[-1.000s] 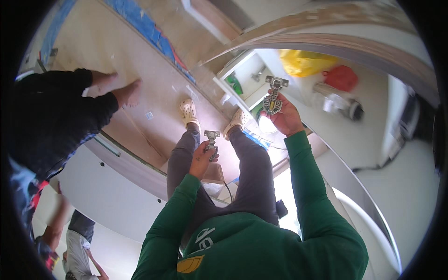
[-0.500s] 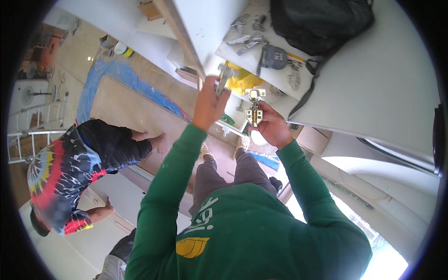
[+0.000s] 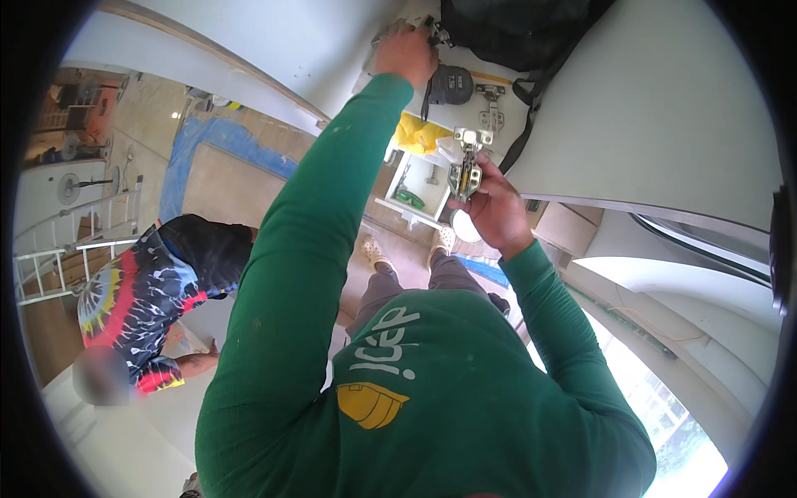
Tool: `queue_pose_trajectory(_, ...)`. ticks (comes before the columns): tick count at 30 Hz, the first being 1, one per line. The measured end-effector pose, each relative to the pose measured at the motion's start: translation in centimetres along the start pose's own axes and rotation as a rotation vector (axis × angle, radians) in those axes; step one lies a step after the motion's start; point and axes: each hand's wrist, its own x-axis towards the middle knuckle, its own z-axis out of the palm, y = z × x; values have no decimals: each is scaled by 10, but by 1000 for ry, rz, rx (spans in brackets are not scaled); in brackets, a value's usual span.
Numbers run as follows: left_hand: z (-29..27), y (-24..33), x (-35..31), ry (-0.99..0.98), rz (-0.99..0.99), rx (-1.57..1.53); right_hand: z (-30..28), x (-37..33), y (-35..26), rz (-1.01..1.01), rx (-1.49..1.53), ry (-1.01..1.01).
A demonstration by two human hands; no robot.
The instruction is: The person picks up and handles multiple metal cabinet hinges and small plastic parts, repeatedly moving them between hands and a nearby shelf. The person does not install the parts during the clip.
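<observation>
In my right hand (image 3: pixel 498 207) is a silver cabinet hinge (image 3: pixel 467 170), pinched upright between thumb and fingers in front of the shelf. My left hand (image 3: pixel 407 54) reaches to the back of the white shelf, its fingers bent down on metal hinges (image 3: pixel 437 33) lying there. The back of that hand hides most of those hinges and the fingertips. A dark grey cap-like item (image 3: pixel 451 85) lies beside it. One more loose hinge (image 3: pixel 491 108) rests on the shelf farther right, close to a black strap.
A black bag (image 3: pixel 519 33) lies on the shelf. Below are a yellow plastic bag (image 3: pixel 419 134) and an open white drawer (image 3: pixel 415 187) with a green item inside. At left a person (image 3: pixel 158 282) bends over near a ladder (image 3: pixel 62 257). Blue sheeting (image 3: pixel 224 137) edges the floor.
My left hand has moved up and away to the shelf with the hinge it was holding. My right hand keeps its hinge, shifted slightly right. The view has tilted.
</observation>
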Motion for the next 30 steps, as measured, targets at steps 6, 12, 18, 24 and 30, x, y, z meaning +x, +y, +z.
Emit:
queue_pose_trajectory(6, 42, -4, 32, -121, -101, 225, 8, 14, -11, -5, 28, 17)
queue_pose_trajectory(12, 33, 8, 55, -285, -155, 235, 6, 29, -17, -60, 33, 25)
queue_pose_trajectory(18, 39, 1, 55, -291, -154, 228, 2, 27, -19, -20, 97, 17)
queue_pose_trajectory(24, 31, -1, 57, -263, -134, 176, 2, 27, -15, -18, 44, 52)
queue_pose_trajectory(30, 3, -23, 21, 25, -106, -189, 4, 18, -4, 36, 13, 115)
